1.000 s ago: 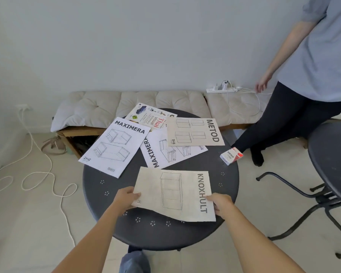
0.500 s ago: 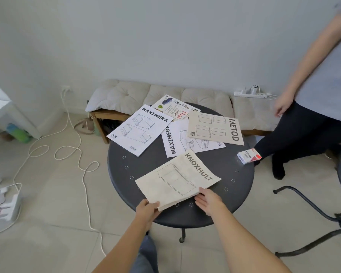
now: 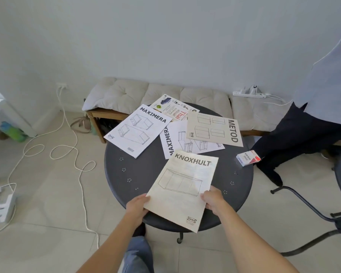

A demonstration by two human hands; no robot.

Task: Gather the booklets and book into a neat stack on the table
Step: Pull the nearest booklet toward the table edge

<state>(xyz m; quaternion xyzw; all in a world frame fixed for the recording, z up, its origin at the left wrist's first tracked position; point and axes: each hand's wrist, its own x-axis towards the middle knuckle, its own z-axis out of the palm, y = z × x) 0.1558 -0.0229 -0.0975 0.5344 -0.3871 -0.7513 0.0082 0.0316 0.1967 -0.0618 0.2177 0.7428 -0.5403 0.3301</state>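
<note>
— Pale floor tiles and a white wall surrounded the round dark table point(image 3: 114, 174). What was in the hands?

— The KNOXHULT booklet point(image 3: 182, 189). It was at the near edge of the table, its title turned away from the person and its near corner passing over the rim. The left hand point(image 3: 136, 206) gripped its left edge, fingers under the paper. The right hand point(image 3: 213, 198) gripped the right edge, thumb on top.

— And the other papers?

— Farther back, one MAXIMERA booklet point(image 3: 135, 131) lay at the left and hung partly over the table edge. A second MAXIMERA booklet point(image 3: 177, 140) lay in the middle, touching the top of the KNOXHULT one. The METOD booklet point(image 3: 215, 128) covered part of it. The Thai visual dictionary point(image 3: 175, 110) was at the far edge, partly under the others.

— Anything more?

— A small red and white box point(image 3: 248, 158) at the right rim, a cushioned bench point(image 3: 156, 93) behind, a white cable point(image 3: 67, 148) on the floor, and another person point(image 3: 313, 119) standing at the right.
</note>
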